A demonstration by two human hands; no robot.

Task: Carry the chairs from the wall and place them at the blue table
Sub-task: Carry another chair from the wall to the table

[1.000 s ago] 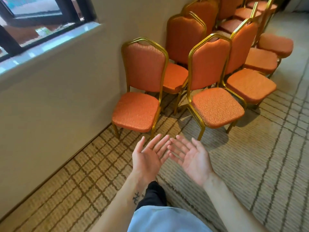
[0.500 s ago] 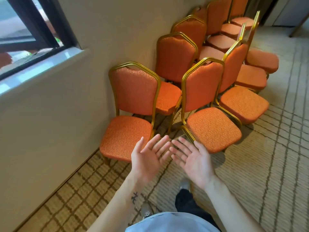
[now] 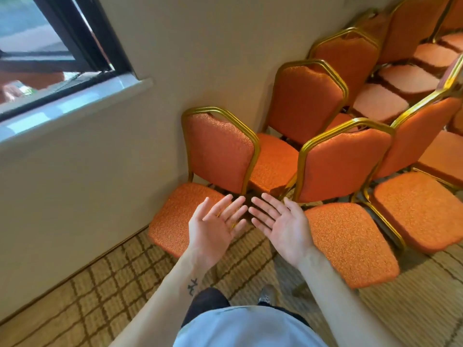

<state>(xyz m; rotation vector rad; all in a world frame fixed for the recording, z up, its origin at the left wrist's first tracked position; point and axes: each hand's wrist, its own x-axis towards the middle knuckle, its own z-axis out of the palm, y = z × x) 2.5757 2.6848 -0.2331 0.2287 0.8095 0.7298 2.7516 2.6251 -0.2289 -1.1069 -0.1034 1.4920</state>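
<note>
Just beyond the fingertips of both hands stand two orange padded chairs with gold metal frames; the left hand [image 3: 215, 229] and the right hand [image 3: 283, 229] are held out side by side, palms up, fingers straight and spread, holding nothing and touching neither chair; the near-left chair [image 3: 218, 156] sits beyond and slightly left of the left hand, close against the wall [image 3: 100, 171]; the near-right chair [image 3: 345, 171] sits beyond and to the right of the right hand; more chairs [image 3: 308, 101] of the same kind run in rows away from the hands along the wall. Each chair stands upright on the carpet [image 3: 100, 284], its long axis running from feet to the arched top of the backrest; the seats face the person, front edges nearest the hands, backrests on the far side. No chair is lifted yet, and the blue table is out of view. A good lift would probably take one chair at a time, one hand on the backrest's top rail and the other under the seat's front edge, keeping it upright and drawing it toward the body so its legs clear the chair behind.
</note>
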